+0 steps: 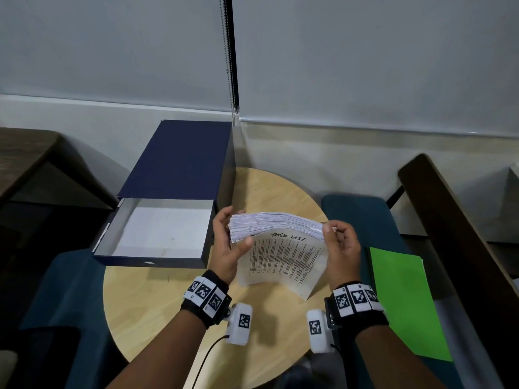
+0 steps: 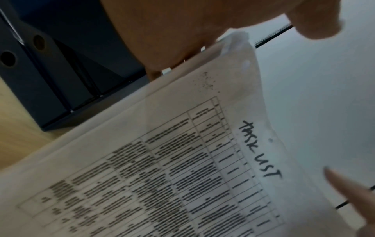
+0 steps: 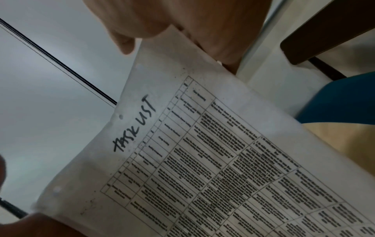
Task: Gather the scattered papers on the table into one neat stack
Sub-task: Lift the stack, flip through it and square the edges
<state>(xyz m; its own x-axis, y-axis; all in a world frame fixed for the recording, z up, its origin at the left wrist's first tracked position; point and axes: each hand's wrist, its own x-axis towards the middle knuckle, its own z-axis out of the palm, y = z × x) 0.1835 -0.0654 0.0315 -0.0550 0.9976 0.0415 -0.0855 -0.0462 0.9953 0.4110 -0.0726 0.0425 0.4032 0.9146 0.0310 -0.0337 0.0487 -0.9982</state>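
Note:
A thick stack of white papers point(image 1: 276, 228) stands on its lower edge on the round wooden table point(image 1: 157, 304), tilted toward me. Its front sheet point(image 2: 182, 168) carries a printed table and the handwritten words "TASK LIST". My left hand point(image 1: 227, 242) grips the stack's upper left corner, thumb on the front sheet and fingers behind. My right hand point(image 1: 341, 245) grips the upper right corner the same way. In the right wrist view the same front sheet point(image 3: 202, 152) fills the picture, with the thumb at its top edge.
An open dark blue box file point(image 1: 165, 209) with a white inside lies at the table's left, close to my left hand. A green sheet point(image 1: 404, 301) rests on the teal chair point(image 1: 359, 214) to the right. A blind cord point(image 1: 230, 66) hangs by the wall behind.

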